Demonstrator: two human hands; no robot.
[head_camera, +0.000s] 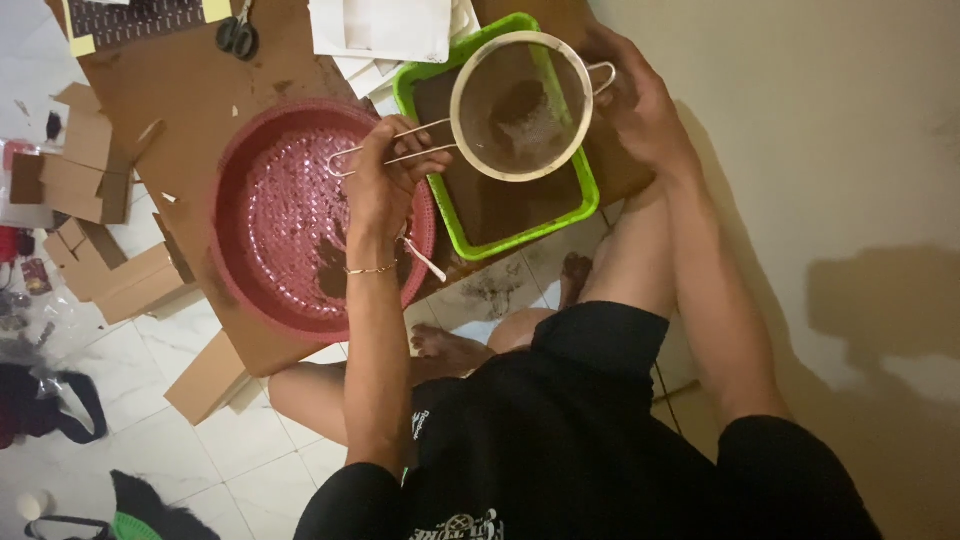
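So the person sits on the tiled floor with a round metal sieve (520, 105) held over a green rectangular tray (497, 205) that already has a dark brown layer in it. The left hand (385, 180) has its fingers wrapped tight around the wire handle, and the right hand (635, 100) sits at the far rim by the little hook, fingers curled against it; whether they actually pinch the rim is hard to tell. A bit of brown powder sits in the mesh.

To do this bit well, it looks like the trick is keeping the sieve level and centred over the tray, with the right hand just steadying or tapping, so nothing drifts onto the brown cardboard sheet (200, 90) underneath. Short gentle shakes probably beat big ones here.

Just left of the tray is a red perforated basket (290, 215) with a dark smear in it. As for packaging stuff: white folded papers (385, 28) at the top edge, yellow sticky-looking tabs (82, 45) on a dark gridded board in the top left corner, black scissors (238, 35) beside it, and plain brown cardboard offcuts (95, 190) piled on the left floor
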